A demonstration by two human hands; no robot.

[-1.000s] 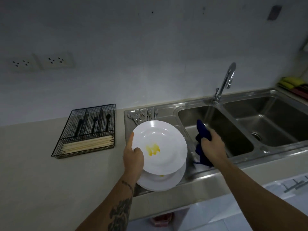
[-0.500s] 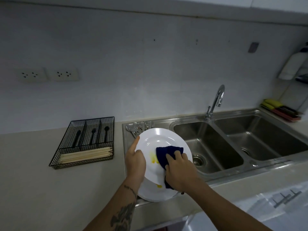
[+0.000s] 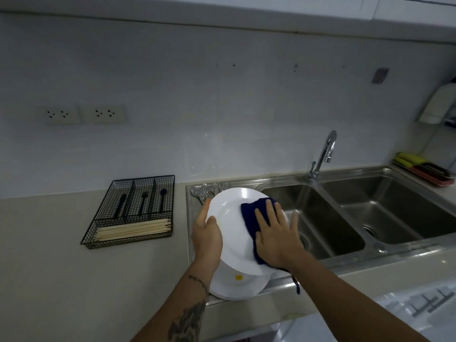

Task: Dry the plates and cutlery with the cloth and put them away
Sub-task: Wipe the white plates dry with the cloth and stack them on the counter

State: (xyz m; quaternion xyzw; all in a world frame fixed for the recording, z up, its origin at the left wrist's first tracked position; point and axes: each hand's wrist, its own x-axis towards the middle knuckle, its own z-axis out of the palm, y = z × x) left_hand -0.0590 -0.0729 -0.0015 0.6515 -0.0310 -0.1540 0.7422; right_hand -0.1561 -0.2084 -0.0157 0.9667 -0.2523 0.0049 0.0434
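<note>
While top plate (image 3: 235, 225) tilts up over drainboard (image 3: 191, 245), left hand (image 3: 206, 235) clamps its left rim, thumb on face. Right hand (image 3: 277, 236), fingers spread flat, presses blue cloth (image 3: 254, 215) on plate's right half. Second plate (image 3: 237, 285) lies directly beneath. Cutlery (image 3: 206, 191) behind, nearer left hand. Mesh tray (image 3: 130, 213) well left.

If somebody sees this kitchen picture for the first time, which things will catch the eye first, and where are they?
First is the white plate at the centre, held at its left rim by the left hand, while the right hand presses a dark blue cloth flat on it. Next is the black wire cutlery tray on the counter at left, and the steel double sink at right.
</note>
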